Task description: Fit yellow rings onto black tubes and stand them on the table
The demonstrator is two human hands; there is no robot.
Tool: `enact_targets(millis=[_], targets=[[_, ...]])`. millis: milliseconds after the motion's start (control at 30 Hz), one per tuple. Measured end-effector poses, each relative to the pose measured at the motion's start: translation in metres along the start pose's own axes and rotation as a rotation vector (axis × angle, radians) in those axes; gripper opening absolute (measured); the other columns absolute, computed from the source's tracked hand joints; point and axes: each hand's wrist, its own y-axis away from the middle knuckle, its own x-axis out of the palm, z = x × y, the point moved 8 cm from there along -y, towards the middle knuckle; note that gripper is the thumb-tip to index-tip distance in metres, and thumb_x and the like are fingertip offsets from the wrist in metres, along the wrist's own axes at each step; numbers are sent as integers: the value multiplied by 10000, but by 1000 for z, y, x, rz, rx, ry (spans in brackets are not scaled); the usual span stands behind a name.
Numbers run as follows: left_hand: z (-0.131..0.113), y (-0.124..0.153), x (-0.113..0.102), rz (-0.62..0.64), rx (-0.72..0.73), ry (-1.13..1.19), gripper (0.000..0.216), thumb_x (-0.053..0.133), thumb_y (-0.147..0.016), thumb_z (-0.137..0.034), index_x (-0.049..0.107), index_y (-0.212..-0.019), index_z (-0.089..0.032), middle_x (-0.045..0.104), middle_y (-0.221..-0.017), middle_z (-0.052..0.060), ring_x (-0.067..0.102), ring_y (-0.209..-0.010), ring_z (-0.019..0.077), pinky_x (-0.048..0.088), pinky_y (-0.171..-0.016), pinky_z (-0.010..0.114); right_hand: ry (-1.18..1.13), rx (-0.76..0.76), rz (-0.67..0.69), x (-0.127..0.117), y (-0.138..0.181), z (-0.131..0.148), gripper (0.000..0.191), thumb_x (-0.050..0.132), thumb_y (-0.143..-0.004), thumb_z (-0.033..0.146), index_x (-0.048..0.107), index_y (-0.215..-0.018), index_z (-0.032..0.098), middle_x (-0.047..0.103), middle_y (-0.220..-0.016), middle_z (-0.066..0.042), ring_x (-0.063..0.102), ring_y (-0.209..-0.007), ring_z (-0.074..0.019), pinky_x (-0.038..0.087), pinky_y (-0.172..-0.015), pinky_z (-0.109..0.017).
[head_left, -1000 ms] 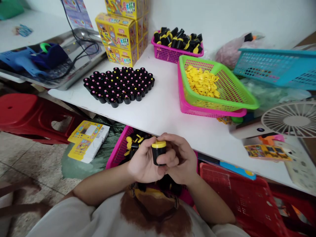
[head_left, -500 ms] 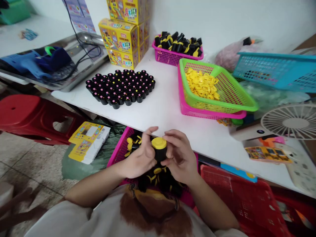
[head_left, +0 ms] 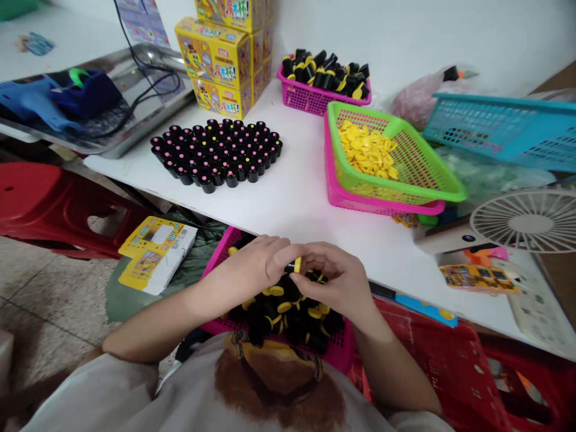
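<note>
Above the basket at my lap, a small black cup with a yellow lid (head_left: 297, 265) lies tipped sideways between my hands. My left hand (head_left: 258, 270) is wrapped round its black body, hiding most of it. The fingers and thumb of my right hand (head_left: 337, 279) are curled at the yellow lid end. Beneath them, a magenta basket (head_left: 344, 354) holds many black cups with yellow lids (head_left: 283, 307), jumbled together. On the white table (head_left: 292, 210), to the left, black cups with pink or yellow dots on top (head_left: 225, 150) stand upright in a close group.
Yellow lids (head_left: 366, 150) fill part of a green basket (head_left: 432, 156), nested in a pink one. Behind are a magenta basket (head_left: 306, 102) of cups and stacked yellow boxes (head_left: 220, 66). A fan (head_left: 531, 222) stands right; a metal tray (head_left: 135, 126) lies left, red stools (head_left: 45, 204) below.
The cup has turned from upright, yellow lid facing up, to lying sideways with the lid toward my right hand. My left hand has rolled over and now covers its body.
</note>
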Motion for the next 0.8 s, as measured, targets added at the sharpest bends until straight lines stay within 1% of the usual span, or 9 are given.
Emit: enact_targets(millis=[133,200,333,400,467,567,633,733,800], targets=[[3,3,9,-26,-12,-156,437,348,-975,-34,376,-1388,-170,699,-992,68,702,-912,222,563,-826,361,164,-36,-118,-1,4,-8,304,760,-738,115,695,-1021,206,705,-866,2,686,-695,-111,622,-683,-233],[3,4,11,-27,3,-188,486,351,-950,-9,336,-1414,-151,707,-1004,83,711,-915,227,563,-825,358,220,-64,-119,-3,5,-10,308,757,-760,127,695,-1050,212,711,-898,-7,694,-710,-118,625,-705,-245],[1,5,20,82,73,-180,443,428,-940,-25,379,-1364,-144,731,-1052,113,732,-950,246,565,-849,371,315,-105,88,5,6,-12,233,794,-849,245,725,-1070,217,748,-983,-41,712,-732,-131,629,-735,-258],[1,8,27,165,97,-185,408,479,-940,-41,411,-1325,-157,745,-1019,100,739,-918,249,568,-829,373,378,-133,192,13,8,-15,203,783,-882,293,743,-1066,216,763,-1019,-59,729,-797,-155,634,-801,-287],[2,10,29,179,113,-197,435,485,-939,-35,397,-1349,-151,754,-1002,98,744,-896,249,572,-819,378,395,-154,207,15,9,-18,218,755,-906,303,740,-1104,213,764,-1070,-81,737,-865,-175,632,-851,-316],[4,11,17,62,95,-158,459,424,-959,-24,364,-1400,-136,750,-1087,128,738,-969,237,570,-856,365,205,-104,163,11,3,-23,258,755,-903,382,731,-1104,223,751,-1107,-88,733,-814,-160,637,-752,-295],[2,8,7,8,95,-114,403,399,-982,-38,409,-1369,-151,739,-1094,112,717,-997,222,560,-870,342,27,-5,177,8,-3,-26,249,751,-896,460,732,-999,234,743,-1068,-64,717,-732,-137,626,-671,-277],[-8,-1,1,39,165,-145,359,411,-995,-52,475,-1325,-178,720,-1019,70,686,-917,210,538,-840,340,-92,149,209,5,-12,-25,286,767,-865,497,685,-830,225,727,-965,-33,706,-737,-140,624,-684,-290],[-14,-6,2,96,236,-226,336,417,-990,-45,507,-1286,-179,706,-967,57,663,-829,205,516,-777,343,-105,195,207,3,-15,-19,311,795,-827,448,613,-730,215,714,-889,-17,696,-755,-146,615,-696,-290]])
